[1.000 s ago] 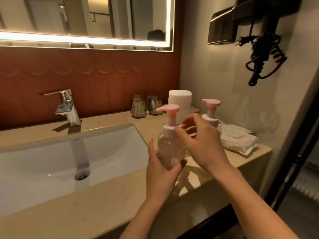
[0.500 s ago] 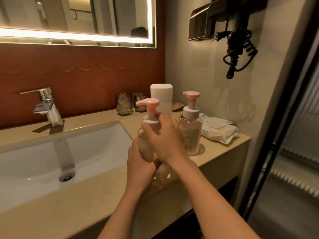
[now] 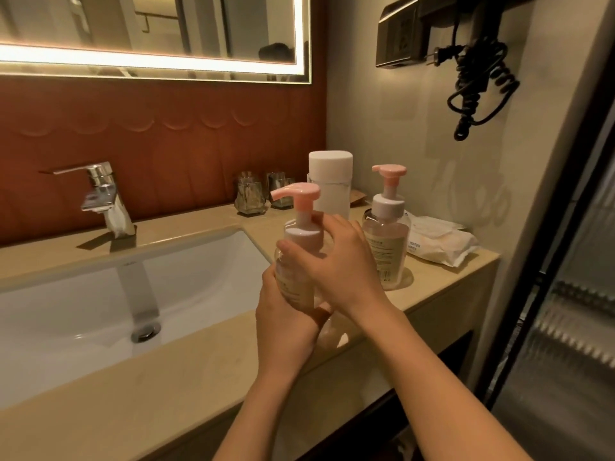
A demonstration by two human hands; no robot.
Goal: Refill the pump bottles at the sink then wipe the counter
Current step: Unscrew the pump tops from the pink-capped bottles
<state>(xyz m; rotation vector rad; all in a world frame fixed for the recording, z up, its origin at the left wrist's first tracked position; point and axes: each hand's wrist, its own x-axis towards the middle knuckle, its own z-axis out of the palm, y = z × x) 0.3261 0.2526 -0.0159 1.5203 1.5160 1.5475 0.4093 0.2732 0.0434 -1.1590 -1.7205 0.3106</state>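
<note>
A clear pump bottle [image 3: 294,281] with a pink pump head and white collar is held above the beige counter [image 3: 139,387], right of the white sink [image 3: 100,294]. My left hand [image 3: 286,324] grips its lower body from below. My right hand [image 3: 336,264] curls round the white collar, thumb on the front. A second pump bottle [image 3: 387,234] of the same kind stands on the counter just to the right, untouched. The bottom of the held bottle is hidden by my hands.
A chrome faucet [image 3: 103,197] stands behind the sink. A white cylinder container [image 3: 330,186], two small glass jars [image 3: 251,197] and a pack of wipes [image 3: 439,241] sit at the back right. A hair dryer cord [image 3: 479,81] hangs on the right wall.
My right hand has closed round the collar of the bottle, and my left hand has moved lower on its body. The view has swung slightly, showing the second bottle fully.
</note>
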